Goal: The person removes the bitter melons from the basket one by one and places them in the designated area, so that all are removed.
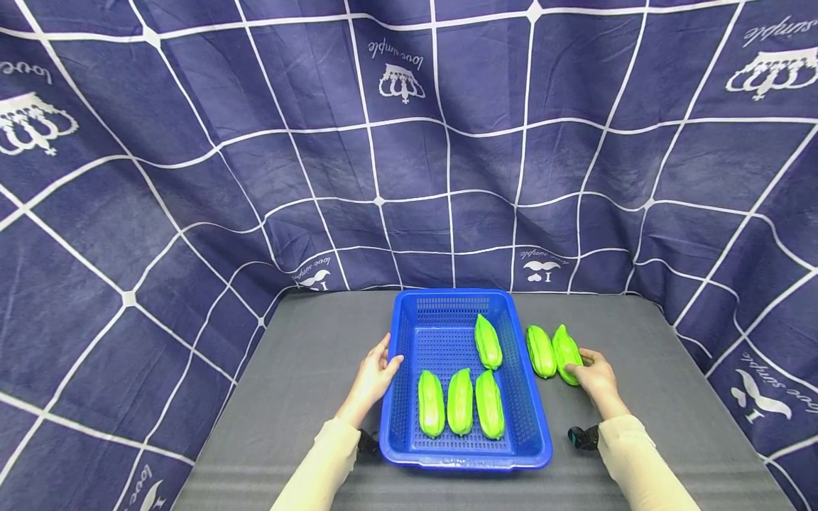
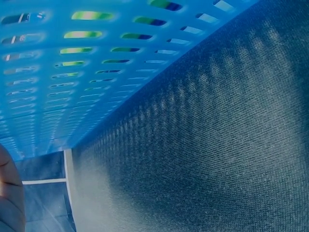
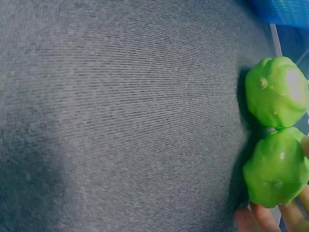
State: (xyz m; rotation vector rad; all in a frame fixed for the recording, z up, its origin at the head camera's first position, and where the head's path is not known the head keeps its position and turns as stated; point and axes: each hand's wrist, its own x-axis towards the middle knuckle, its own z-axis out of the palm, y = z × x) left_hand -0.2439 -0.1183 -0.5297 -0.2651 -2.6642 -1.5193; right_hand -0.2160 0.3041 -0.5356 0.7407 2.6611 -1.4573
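A blue plastic basket (image 1: 466,461) sits mid-table, with several bright green, ridged bitter melons inside: three in a row near the front and one bitter melon (image 1: 488,342) farther back on the right. My left hand (image 1: 375,370) holds the basket's left rim, its thumb over the edge and its fingers along the outside. To the right of the basket, two more lie side by side on the table. My right hand (image 1: 596,376) grips the outer bitter melon (image 3: 277,166), thumb on the near side and fingers around the right. The inner bitter melon (image 1: 541,352) touches its neighbour.
The grey cloth-covered table (image 1: 307,355) extends on both sides of the basket. Behind and beside it hangs a navy curtain (image 1: 486,163) with white grid lines and printed crowns. Dark wrist straps (image 1: 583,438) show below the hands.
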